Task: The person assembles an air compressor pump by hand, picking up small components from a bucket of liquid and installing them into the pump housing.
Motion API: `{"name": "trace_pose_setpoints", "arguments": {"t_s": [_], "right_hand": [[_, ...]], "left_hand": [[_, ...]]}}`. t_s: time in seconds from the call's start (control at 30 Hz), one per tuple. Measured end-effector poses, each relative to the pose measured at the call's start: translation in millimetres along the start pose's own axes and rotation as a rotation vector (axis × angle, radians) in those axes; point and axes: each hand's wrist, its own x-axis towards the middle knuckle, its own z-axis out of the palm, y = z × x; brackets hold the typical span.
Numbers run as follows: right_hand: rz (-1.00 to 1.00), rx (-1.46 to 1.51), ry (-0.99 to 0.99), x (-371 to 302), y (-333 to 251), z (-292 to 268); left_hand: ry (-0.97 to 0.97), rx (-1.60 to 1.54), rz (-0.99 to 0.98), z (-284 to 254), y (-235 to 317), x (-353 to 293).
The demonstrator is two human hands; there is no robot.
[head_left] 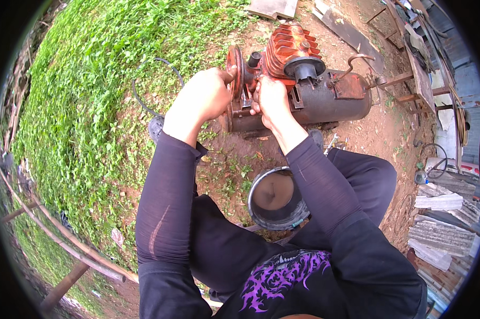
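Observation:
In front of me on the dirt lies an old air compressor, its dark cylindrical tank (325, 103) topped by an orange-red finned pump head (290, 50). A round black air filter housing (305, 68) sticks out of the pump. My left hand (201, 97) is closed at the near-left edge of the orange pulley wheel (233, 57), its thumb side against the rim; the other fingers are mostly hidden. My right hand (274, 101) is closed beside the pump's base, just above the tank. What its fingers grip is too small and covered to name.
Between my legs stands a black bucket (265, 220) of brownish liquid. A dark hose (135, 93) curls on the grass to the left. Boards (351, 37) lie behind the compressor. Broken corrugated sheets (442, 234) are piled at right, and bamboo poles (64, 234) cross the lower left.

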Motion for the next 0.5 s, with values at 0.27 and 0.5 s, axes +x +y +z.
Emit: {"name": "trace_pose_setpoints", "arguments": {"t_s": [0.27,0.5], "right_hand": [[0.007,-0.019,-0.008,-10.1,8.7,-1.8],[-0.002,-0.106,-0.026,-14.6,4.4,-10.6]], "left_hand": [[0.036,-0.008,-0.025,0.4,-1.8,-1.5],[0.001,0.017,-0.010,-1.7,-4.3,-2.4]]}}
